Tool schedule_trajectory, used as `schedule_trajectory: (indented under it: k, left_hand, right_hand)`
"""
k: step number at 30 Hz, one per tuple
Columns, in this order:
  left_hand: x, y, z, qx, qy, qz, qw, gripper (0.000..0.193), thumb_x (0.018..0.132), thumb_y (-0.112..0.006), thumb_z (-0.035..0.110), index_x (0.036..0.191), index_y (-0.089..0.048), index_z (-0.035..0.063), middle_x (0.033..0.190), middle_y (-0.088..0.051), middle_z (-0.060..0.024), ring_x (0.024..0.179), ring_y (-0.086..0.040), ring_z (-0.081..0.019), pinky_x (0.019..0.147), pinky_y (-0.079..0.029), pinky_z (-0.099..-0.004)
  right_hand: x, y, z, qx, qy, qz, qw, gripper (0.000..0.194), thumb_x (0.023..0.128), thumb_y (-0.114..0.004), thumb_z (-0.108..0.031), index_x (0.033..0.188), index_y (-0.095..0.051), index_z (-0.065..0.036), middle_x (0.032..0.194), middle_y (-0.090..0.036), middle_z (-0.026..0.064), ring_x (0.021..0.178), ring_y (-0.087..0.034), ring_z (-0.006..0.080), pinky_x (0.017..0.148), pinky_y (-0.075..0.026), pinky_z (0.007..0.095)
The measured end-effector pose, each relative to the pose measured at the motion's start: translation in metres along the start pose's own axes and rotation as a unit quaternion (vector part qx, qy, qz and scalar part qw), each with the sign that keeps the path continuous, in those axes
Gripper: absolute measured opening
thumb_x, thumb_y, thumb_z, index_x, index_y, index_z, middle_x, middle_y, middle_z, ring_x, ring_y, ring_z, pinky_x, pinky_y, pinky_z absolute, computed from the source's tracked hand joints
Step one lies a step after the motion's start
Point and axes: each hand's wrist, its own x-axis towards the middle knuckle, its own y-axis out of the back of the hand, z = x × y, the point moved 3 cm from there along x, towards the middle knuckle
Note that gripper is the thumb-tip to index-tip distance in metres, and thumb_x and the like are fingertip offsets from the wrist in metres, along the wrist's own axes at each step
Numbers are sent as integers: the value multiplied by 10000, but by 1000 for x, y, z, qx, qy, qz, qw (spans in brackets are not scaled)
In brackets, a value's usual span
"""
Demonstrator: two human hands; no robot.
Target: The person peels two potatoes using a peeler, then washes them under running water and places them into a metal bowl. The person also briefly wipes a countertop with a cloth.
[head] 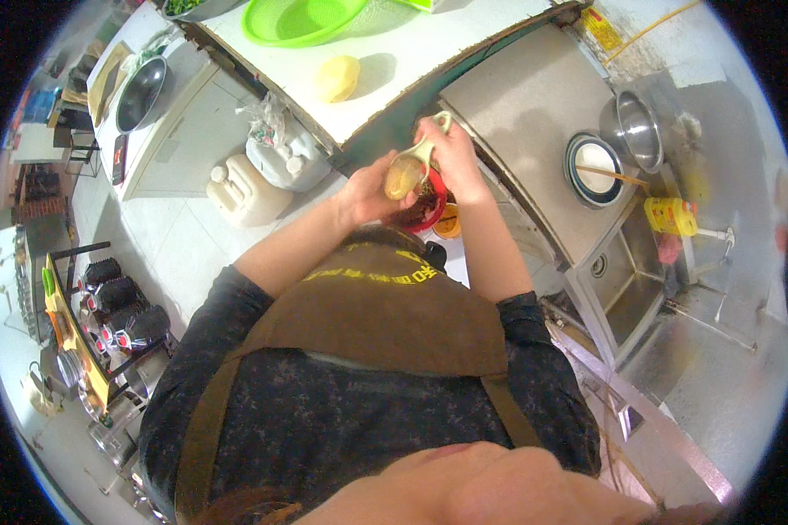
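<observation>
In front of my body, my left hand (375, 192) is closed around a brownish potato (404, 177). My right hand (455, 154) grips a pale green peeler (423, 149), whose head lies against the potato. Below both hands is a red basin (435, 213) with dark bits in it, partly hidden by my hands and the brown apron. An orange container (448, 222) stands beside the basin. On the white table ahead lies a peeled, pale yellow potato (337, 79), close to a bright green plastic strainer basket (302, 38).
Two plastic jugs (249, 190) stand on the floor at left. To the right, a steel counter (519, 92) holds stacked bowls with chopsticks (611, 173), beside a metal sink (620, 279) and a yellow bottle (670, 216). A black bowl (142, 94) sits on a white cabinet.
</observation>
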Motion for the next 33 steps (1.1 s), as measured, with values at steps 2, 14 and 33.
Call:
schedule_trajectory:
  k: [2,14,33]
  left_hand:
    - [-6,-3,-3,52,3,26,998,444,1054,-408,447,1273,-552,88,1151,-614,-108,951,-560,-255,788,-518,-403]
    - [-6,-1,6,-61,-58,107,991,393,1058,-437,350,1306,-537,63,1356,-558,-123,1213,-537,-295,956,-481,-502]
    - [2,1,-12,-122,-124,55,983,400,1053,-423,366,1308,-527,75,1341,-563,-166,1255,-514,-340,1061,-413,-564]
  right_hand:
    - [14,26,14,-76,-39,126,988,191,964,-624,-215,886,-614,-41,800,-613,18,684,-561,110,616,-454,279]
    - [-23,-23,-24,-134,75,-64,986,84,978,-594,-146,969,-611,-64,823,-635,25,663,-539,53,573,-415,209]
    - [-32,-14,-26,-50,22,-65,996,152,952,-639,-209,985,-602,-66,833,-655,28,756,-636,139,663,-504,299]
